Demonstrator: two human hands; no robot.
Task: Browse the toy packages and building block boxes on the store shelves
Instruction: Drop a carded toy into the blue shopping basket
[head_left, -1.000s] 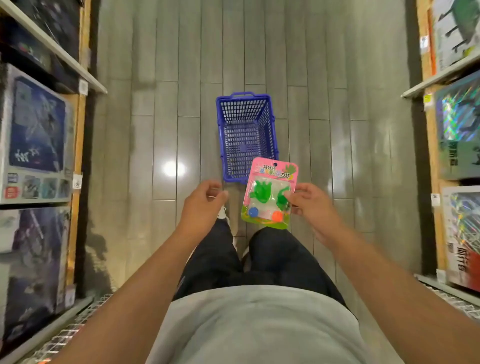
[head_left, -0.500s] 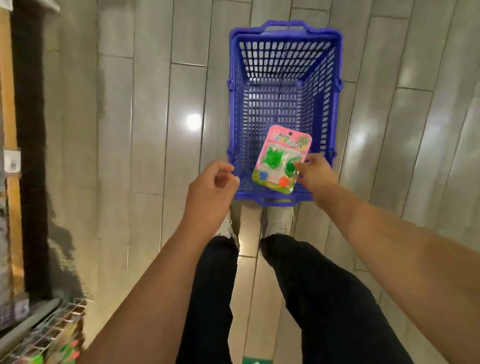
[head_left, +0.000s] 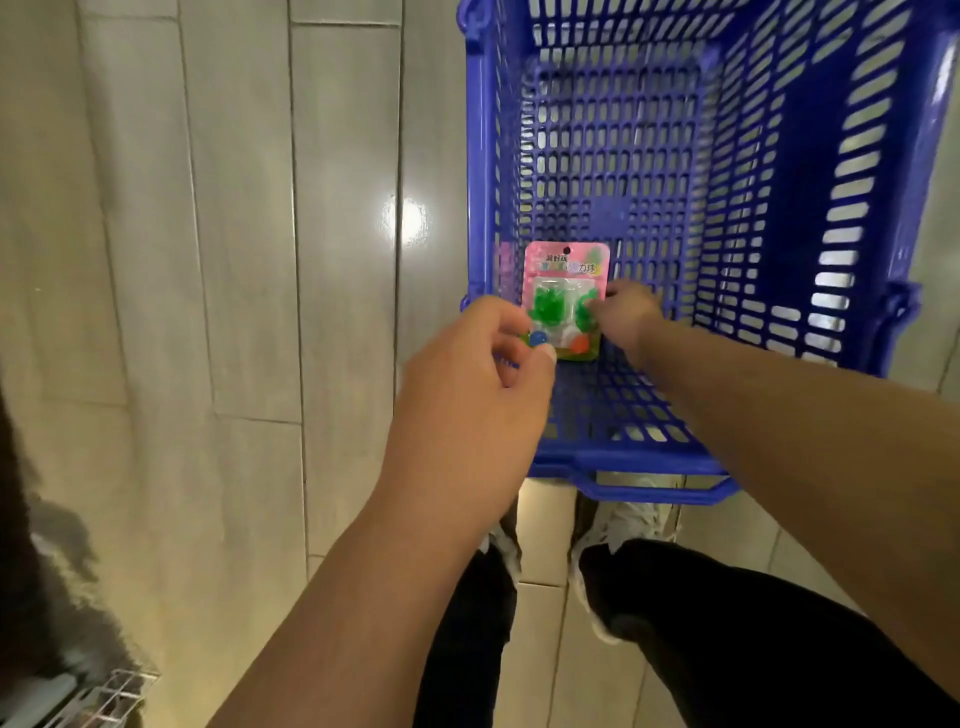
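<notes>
A pink toy blister pack (head_left: 566, 291) with green hand shapes and small coloured balls is down inside the blue plastic shopping basket (head_left: 878, 249), near its left wall. My right hand (head_left: 626, 312) reaches into the basket and pinches the pack's right edge. My left hand (head_left: 478, 395) hovers above the basket's near-left corner, fingers loosely curled with nothing in them, covering the pack's lower left corner.
The basket stands on a glossy grey tiled floor (head_left: 249, 260) just ahead of my white shoes (head_left: 618, 525). A wire shelf edge (head_left: 98, 696) shows at the bottom left corner.
I have bent down closer to the basket. My right hand has lowered the pack from above the near rim down into the basket. The left hand stayed near the rim.
</notes>
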